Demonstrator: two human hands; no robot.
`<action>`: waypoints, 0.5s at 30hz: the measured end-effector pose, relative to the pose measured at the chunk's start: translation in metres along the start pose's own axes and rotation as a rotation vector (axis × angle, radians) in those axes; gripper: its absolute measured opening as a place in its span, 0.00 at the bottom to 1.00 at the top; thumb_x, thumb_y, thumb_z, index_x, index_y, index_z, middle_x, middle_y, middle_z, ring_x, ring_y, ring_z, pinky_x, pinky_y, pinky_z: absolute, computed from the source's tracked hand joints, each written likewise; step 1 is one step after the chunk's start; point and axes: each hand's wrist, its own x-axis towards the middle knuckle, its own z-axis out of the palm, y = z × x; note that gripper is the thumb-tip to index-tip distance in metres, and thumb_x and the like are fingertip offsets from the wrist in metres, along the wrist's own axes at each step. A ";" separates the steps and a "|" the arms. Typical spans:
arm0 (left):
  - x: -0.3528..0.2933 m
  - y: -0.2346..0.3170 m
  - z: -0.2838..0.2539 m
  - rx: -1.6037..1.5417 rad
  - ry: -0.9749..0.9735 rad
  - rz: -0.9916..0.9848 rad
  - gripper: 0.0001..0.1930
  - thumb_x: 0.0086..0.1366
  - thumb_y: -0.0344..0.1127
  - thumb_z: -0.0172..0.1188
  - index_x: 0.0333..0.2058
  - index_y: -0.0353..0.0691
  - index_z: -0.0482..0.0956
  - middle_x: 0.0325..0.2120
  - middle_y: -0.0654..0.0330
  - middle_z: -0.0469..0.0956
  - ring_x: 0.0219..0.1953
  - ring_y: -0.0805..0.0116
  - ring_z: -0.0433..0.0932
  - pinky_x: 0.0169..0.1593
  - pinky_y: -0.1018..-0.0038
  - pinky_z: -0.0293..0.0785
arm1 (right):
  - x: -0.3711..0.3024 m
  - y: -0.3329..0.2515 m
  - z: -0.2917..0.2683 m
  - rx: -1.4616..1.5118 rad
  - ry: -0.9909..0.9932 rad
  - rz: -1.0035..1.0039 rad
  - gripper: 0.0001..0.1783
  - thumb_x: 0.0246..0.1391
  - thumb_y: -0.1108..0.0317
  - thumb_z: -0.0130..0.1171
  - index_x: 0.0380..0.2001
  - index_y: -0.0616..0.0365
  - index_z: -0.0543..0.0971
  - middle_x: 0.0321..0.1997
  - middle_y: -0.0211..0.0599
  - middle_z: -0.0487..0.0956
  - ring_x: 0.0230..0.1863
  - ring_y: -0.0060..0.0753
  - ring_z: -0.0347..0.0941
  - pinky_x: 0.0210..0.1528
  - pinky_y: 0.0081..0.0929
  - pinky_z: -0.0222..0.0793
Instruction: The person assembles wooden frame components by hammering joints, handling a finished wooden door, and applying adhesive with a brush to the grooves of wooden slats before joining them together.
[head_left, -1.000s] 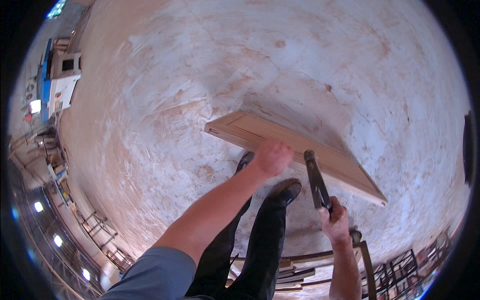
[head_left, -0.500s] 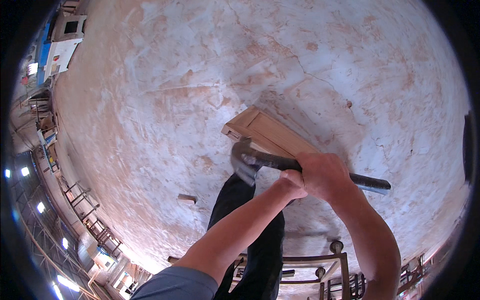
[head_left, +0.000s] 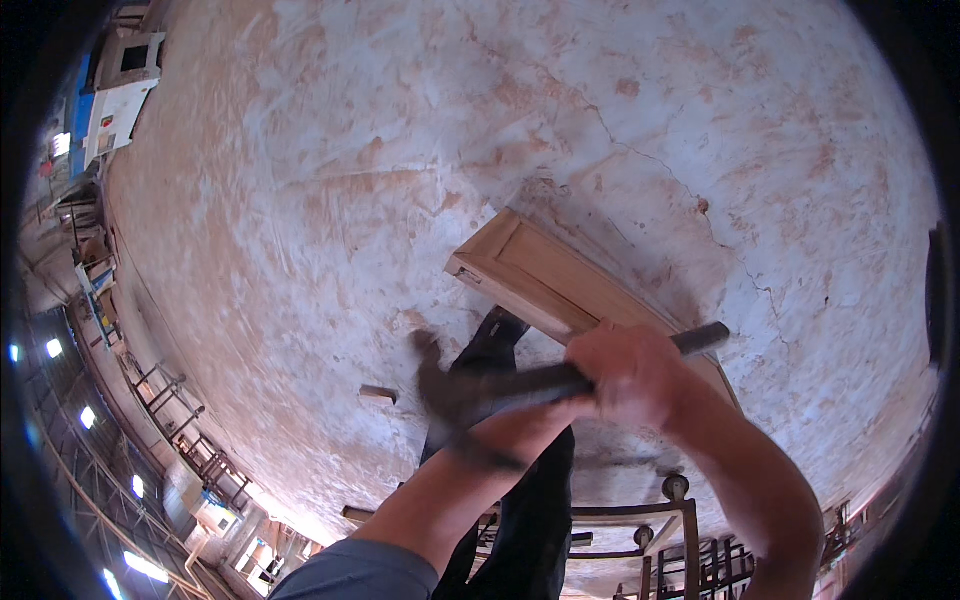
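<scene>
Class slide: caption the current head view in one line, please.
The right hand grips a dark hammer-like tool, partly blurred, with a framed wooden panel beyond.

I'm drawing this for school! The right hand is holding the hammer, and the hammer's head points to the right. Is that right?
Almost! The hammer's head points to the left, as the head camera view shows; the bare end of its handle sticks out to the right. The right hand does hold it.

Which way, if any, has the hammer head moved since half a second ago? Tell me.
Yes: judged against the small wood block, the hammer head has shifted left and down in the view, away from the wooden panel's left end.
</scene>
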 end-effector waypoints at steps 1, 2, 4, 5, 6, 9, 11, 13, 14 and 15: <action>0.001 0.001 0.000 0.001 -0.003 -0.005 0.08 0.49 0.38 0.58 0.27 0.42 0.75 0.27 0.53 0.76 0.32 0.55 0.76 0.38 0.62 0.71 | 0.006 0.005 0.002 -0.074 -0.097 0.166 0.28 0.43 0.36 0.59 0.23 0.54 0.75 0.22 0.40 0.77 0.26 0.48 0.76 0.28 0.42 0.71; 0.002 0.002 -0.001 0.005 -0.010 0.001 0.08 0.49 0.38 0.58 0.27 0.42 0.75 0.27 0.53 0.76 0.32 0.55 0.76 0.38 0.62 0.71 | 0.013 0.007 0.001 -0.147 -0.186 0.340 0.29 0.43 0.36 0.59 0.22 0.53 0.74 0.22 0.40 0.76 0.25 0.48 0.76 0.27 0.42 0.71; 0.012 0.011 -0.001 -0.003 -0.015 0.055 0.09 0.49 0.38 0.58 0.28 0.41 0.75 0.27 0.53 0.76 0.33 0.55 0.76 0.38 0.61 0.71 | 0.013 -0.001 -0.012 -0.289 -0.242 0.538 0.32 0.50 0.32 0.50 0.25 0.54 0.75 0.17 0.37 0.76 0.22 0.39 0.77 0.28 0.39 0.73; 0.010 0.004 0.000 0.005 -0.016 0.037 0.09 0.49 0.38 0.58 0.28 0.41 0.75 0.27 0.53 0.76 0.33 0.55 0.76 0.38 0.61 0.71 | 0.012 -0.004 -0.012 -0.243 -0.200 0.437 0.31 0.48 0.33 0.53 0.25 0.55 0.76 0.19 0.39 0.77 0.25 0.43 0.77 0.29 0.40 0.73; 0.007 0.003 0.001 0.014 -0.020 0.024 0.09 0.49 0.38 0.58 0.28 0.41 0.75 0.27 0.53 0.76 0.33 0.55 0.76 0.38 0.61 0.71 | 0.008 -0.008 -0.010 -0.197 -0.157 0.338 0.30 0.46 0.35 0.56 0.25 0.55 0.77 0.21 0.41 0.77 0.27 0.46 0.77 0.29 0.41 0.72; -0.001 -0.002 -0.003 0.023 -0.016 -0.018 0.09 0.49 0.37 0.58 0.28 0.41 0.75 0.27 0.53 0.76 0.33 0.54 0.76 0.38 0.60 0.71 | 0.008 -0.010 -0.010 -0.165 -0.208 0.200 0.32 0.49 0.34 0.53 0.30 0.56 0.78 0.23 0.42 0.80 0.28 0.42 0.79 0.33 0.40 0.74; 0.004 0.001 -0.001 0.011 -0.025 0.015 0.09 0.49 0.37 0.58 0.29 0.41 0.75 0.27 0.53 0.76 0.33 0.54 0.76 0.38 0.60 0.71 | 0.011 0.015 0.002 -0.106 -0.349 0.557 0.32 0.48 0.33 0.54 0.28 0.56 0.76 0.23 0.41 0.79 0.28 0.42 0.79 0.33 0.41 0.74; 0.001 0.004 -0.002 0.019 -0.042 0.020 0.09 0.49 0.36 0.58 0.29 0.41 0.75 0.27 0.53 0.76 0.33 0.54 0.76 0.38 0.60 0.71 | 0.013 0.005 0.004 -0.192 -0.216 0.450 0.30 0.44 0.35 0.57 0.27 0.54 0.78 0.23 0.41 0.78 0.29 0.52 0.77 0.32 0.43 0.72; -0.001 0.005 -0.002 0.019 -0.045 0.021 0.09 0.49 0.36 0.58 0.29 0.41 0.75 0.27 0.53 0.76 0.33 0.54 0.76 0.38 0.59 0.71 | 0.013 -0.003 0.001 -0.210 -0.224 0.431 0.30 0.45 0.35 0.57 0.27 0.55 0.78 0.24 0.42 0.79 0.29 0.53 0.77 0.33 0.43 0.72; 0.000 0.002 -0.002 0.024 -0.046 0.018 0.09 0.49 0.36 0.58 0.29 0.41 0.75 0.27 0.53 0.76 0.33 0.54 0.76 0.38 0.59 0.71 | 0.016 -0.011 -0.004 -0.227 -0.232 0.412 0.29 0.46 0.36 0.57 0.27 0.55 0.78 0.25 0.42 0.79 0.30 0.53 0.77 0.33 0.43 0.72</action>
